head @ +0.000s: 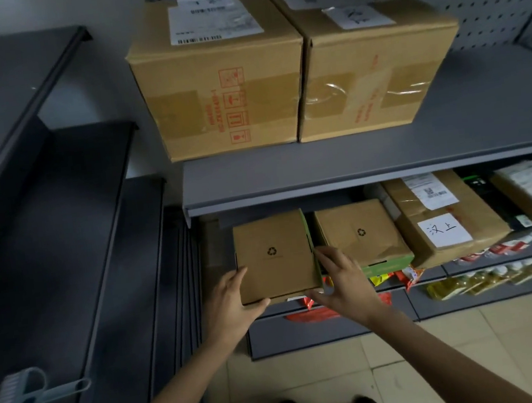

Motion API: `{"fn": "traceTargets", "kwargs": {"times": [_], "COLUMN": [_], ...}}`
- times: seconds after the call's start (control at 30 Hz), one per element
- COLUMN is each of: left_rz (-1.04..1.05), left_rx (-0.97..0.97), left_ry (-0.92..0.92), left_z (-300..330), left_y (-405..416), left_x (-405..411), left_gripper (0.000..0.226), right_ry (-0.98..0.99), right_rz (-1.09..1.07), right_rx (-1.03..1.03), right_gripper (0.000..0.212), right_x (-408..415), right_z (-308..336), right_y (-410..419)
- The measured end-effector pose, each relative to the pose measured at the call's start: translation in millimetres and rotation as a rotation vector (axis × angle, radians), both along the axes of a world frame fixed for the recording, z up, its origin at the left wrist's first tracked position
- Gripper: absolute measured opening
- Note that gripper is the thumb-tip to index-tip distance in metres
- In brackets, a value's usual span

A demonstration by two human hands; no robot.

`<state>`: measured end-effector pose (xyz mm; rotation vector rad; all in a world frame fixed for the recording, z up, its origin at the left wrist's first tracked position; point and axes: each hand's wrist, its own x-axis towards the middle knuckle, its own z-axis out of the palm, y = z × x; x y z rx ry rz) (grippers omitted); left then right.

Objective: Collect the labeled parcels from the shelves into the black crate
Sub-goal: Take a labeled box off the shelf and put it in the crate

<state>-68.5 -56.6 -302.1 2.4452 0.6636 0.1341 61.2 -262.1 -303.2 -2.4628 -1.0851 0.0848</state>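
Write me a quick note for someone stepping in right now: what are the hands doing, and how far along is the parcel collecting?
Left hand and right hand grip opposite sides of a small recycling-mark box at the lower shelf's front edge.
A matching box and a taped parcel with a handwritten label sit to its right.
Two large labeled cartons stand on the upper shelf.
The black crate is not in view, so progress cannot be judged.
Left: every parcel visible here.

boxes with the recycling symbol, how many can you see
2. One box sits at the lower shelf's left end, held between the left hand and right hand. The other box lies just right of it. More may be hidden behind.
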Motion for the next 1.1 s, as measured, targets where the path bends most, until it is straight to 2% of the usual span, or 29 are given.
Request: {"fn": "traceTargets", "kwargs": {"times": [0.1, 0.17, 0.27, 0.33, 0.47, 0.57, 0.63, 0.87, 1.1], "left_rz": [0.023, -0.036, -0.114, -0.169, -0.325, -0.408, -0.388, -0.181, -0.020], "left_rx": [-0.239, -0.294, -0.318, -0.154, 0.129, 0.279, 0.361, 0.367, 0.172], "left_ry": [-0.015, 0.020, 0.080, 0.016, -0.304, -0.268, -0.244, -0.284, -0.210], "left_z": [-1, -6, -6, 7, 59, 76, 75, 65, 42], "left_y": [-14, -25, -31, -26, -26, -35, -31, 14, 42], "left_x": [9, 16, 24, 30, 49, 60, 56, 6, -27], "left_gripper": [0.083, 0.085, 0.081, 0.073, 0.052, 0.048, 0.047, 0.046, 0.058], "right_ry": [0.065, 0.137, 0.084, 0.053, 0.102, 0.148, 0.180, 0.145, 0.112], "right_rz": [0.029, 0.022, 0.022, 0.031, 0.055, 0.095, 0.092, 0.033, 0.112], "right_rx": [0.141, 0.187, 0.194, 0.203, 0.279, 0.344, 0.349, 0.199, 0.198], "right_gripper": [0.080, 0.082, 0.081, 0.080, 0.077, 0.075, 0.073, 0.059, 0.044], "right_x": [5, 9, 15, 15, 7, 4, 2, 3, -5], "right_z": [16, 27, 37, 39, 45, 48, 50, 37, 12], "right_y": [-13, -20, -22, -19, -7, -2, -2, -4, 18]}}
